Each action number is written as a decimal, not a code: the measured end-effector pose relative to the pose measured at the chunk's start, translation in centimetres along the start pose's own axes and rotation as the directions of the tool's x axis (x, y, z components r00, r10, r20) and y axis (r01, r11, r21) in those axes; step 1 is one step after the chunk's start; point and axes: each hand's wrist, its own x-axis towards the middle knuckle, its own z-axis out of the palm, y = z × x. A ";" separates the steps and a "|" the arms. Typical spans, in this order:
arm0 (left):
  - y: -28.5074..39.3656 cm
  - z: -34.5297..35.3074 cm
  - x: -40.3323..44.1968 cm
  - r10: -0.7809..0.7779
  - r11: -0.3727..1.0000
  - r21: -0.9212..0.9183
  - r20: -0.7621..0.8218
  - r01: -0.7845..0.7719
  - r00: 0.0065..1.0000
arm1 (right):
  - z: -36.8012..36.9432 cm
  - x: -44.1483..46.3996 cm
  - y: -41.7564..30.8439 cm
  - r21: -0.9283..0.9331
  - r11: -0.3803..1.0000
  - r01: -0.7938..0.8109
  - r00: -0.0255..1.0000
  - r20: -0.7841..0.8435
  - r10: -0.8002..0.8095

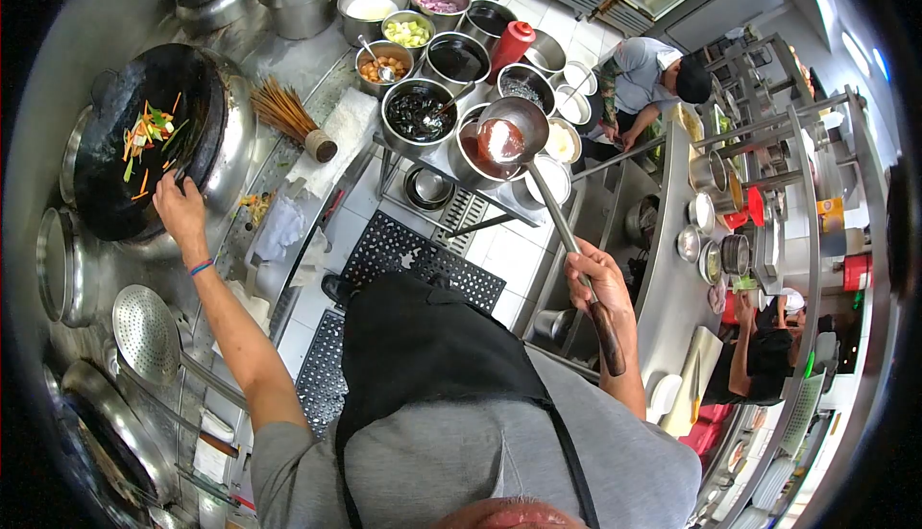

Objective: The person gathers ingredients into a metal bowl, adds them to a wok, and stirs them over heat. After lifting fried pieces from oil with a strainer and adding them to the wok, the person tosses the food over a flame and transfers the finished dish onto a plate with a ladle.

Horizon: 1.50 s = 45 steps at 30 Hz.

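My left hand (181, 210) is closed at the near rim of a black wok (106, 179), where its fingers seem to grip the edge or ear; fingertips are partly hidden. Chopped vegetables (149, 135), orange, green and pale strips, lie inside the wok. My right hand (600, 279) is wrapped around the wooden handle of a long metal ladle (552, 198). The ladle's bowl hangs over a steel pot (471, 159) of reddish-brown sauce, with some red liquid in the bowl. Whether the bowl touches the pot cannot be made out.
A bamboo brush (293, 116) lies beside the stove. Several steel containers of ingredients, a pot of dark sauce (420, 116) and a red squeeze bottle (512, 46) crowd the stand ahead. A perforated strainer (146, 335) rests at left. Co-workers (639, 87) stand across the right-hand counter.
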 end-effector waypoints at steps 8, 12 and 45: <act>-0.7 0.6 0.3 -0.052 0.998 0.045 0.060 0.050 0.997 | -0.4 -0.3 -0.6 0.153 0.988 -0.029 0.999 0.035 0.024; -0.5 0.5 0.1 -0.033 0.999 0.002 0.016 0.033 0.999 | -0.7 -0.7 -0.5 0.245 0.969 -0.015 0.998 0.070 -0.002; 1.8 -2.5 0.0 -0.105 0.960 -0.260 0.009 0.103 0.994 | 26.1 9.7 -8.0 0.153 0.982 -0.115 0.847 0.531 0.017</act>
